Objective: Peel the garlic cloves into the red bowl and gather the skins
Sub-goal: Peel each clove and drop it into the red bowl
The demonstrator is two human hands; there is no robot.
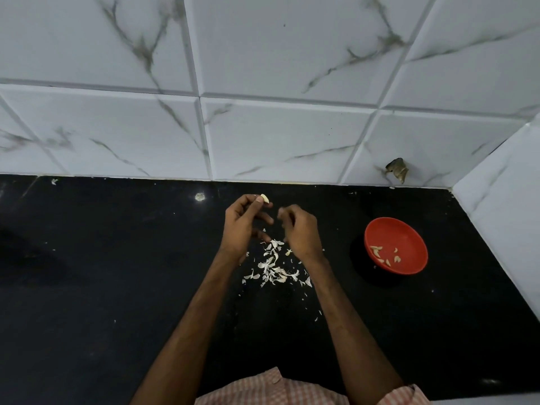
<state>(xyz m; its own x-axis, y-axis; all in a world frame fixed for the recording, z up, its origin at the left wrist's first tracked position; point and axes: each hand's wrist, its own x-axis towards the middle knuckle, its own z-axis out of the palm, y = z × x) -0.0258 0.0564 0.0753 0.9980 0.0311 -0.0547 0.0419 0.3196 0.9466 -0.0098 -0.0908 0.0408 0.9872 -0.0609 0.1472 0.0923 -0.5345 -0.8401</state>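
At 6 o'clock, nearest the camera, a checked shirt (pixel 263 387) shows, and two bare forearms run up from it toward 12 o'clock over the black counter (pixel 117 273). Between the wrists lies a loose scatter of white, papery garlic skins (pixel 273 267), with a few stray flakes trailing toward 5 o'clock. Well off at 3 o'clock from them sits the red bowl (pixel 403 238), with several pale peeled cloves (pixel 377 251) along its near-left side. Farther up, the left hand (pixel 241 226) is raised with its back to the camera, its thumb and fingers (pixel 258 201) pinching one small cream garlic clove (pixel 264 198) at its 1 o'clock tip. Just beside it at 3 o'clock, the right hand (pixel 302 232) has its fingers (pixel 285 214) curled inward; whether they grip anything I cannot tell. Beyond stand white marbled wall tiles (pixel 277 135).
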